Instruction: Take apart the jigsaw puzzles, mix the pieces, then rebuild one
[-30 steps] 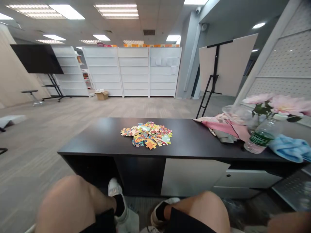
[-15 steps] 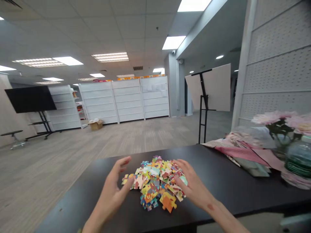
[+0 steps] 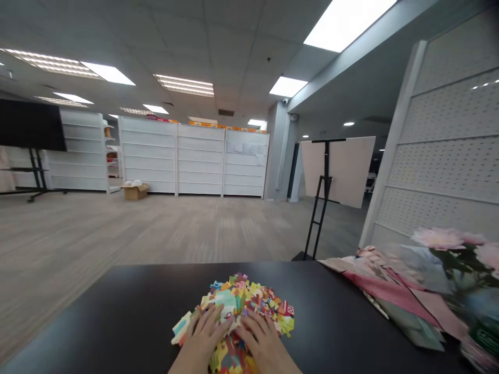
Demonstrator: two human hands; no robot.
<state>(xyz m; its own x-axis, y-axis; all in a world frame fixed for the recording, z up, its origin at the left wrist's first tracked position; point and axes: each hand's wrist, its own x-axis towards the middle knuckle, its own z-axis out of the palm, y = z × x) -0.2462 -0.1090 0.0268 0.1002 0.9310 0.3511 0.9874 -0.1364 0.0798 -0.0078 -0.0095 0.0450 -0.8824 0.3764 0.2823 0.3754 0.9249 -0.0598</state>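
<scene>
"Pieces [image 3: 239, 297]: where, and how are your hands set?"

"Loose jigsaw pieces, one heap on the table [image 3: 136, 311], beneath both my hands. Left hand [image 3: 202, 332] and right hand [image 3: 263, 335]: palms down on the heap, fingers spread, neither closed on a piece."

"Likely faults, with causes?"

"Nearest: pieces could drop off the table's near side, out of view, should I drag the heap towards me. Next: one could bend under a palm, from hard pressure on an uneven layer. At the flanks: loose ones could skid apart, from my fingers pushing outward. Farthest: the crest could spill towards the far edge, from a forward shove."

"Counts, near to far?"

"Hands, two. Pieces, overlapping, too many to count. Table, one. Bottle [image 3: 484, 335], one, at right, partly out of view. Wrap [image 3: 393, 296], one bundle. Flowers [image 3: 438, 239], at least two. Beyond the table: board [image 3: 351, 171], one, on one stand [image 3: 317, 210]; box [image 3: 135, 192], one; screen [image 3: 31, 124], one, cut off at left; shelf units [image 3: 200, 161], at least four."
</scene>
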